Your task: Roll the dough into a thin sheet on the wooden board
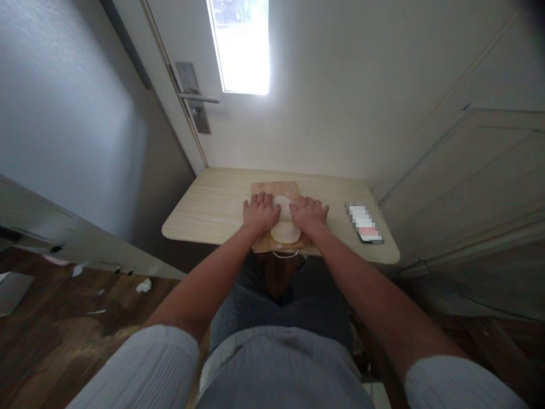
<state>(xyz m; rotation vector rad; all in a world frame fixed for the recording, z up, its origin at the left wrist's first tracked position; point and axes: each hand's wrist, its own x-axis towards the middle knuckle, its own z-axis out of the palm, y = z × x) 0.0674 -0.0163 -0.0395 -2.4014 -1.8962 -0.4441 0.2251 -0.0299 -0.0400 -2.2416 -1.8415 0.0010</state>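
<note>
A pale, rounded piece of what looks like dough (285,233) lies on a small wooden cutting board (275,187). A crosswise line divides it into a far and a near lobe; whether a fold or a pale roller makes that line, I cannot tell. My left hand (261,213) is closed at its left side, fingers bent forward and thumb towards the middle. On the other side my right hand (309,214) mirrors it, thumb against the pale piece. Both palms hide the parts beneath them. A thin white loop (285,255) hangs at the board's near edge.
The board rests on a narrow light-wood table (213,199) against a white door with a metal handle (200,97). A phone (365,223), its screen blurred out, lies at the table's right. Paper scraps (143,285) litter the floor at left.
</note>
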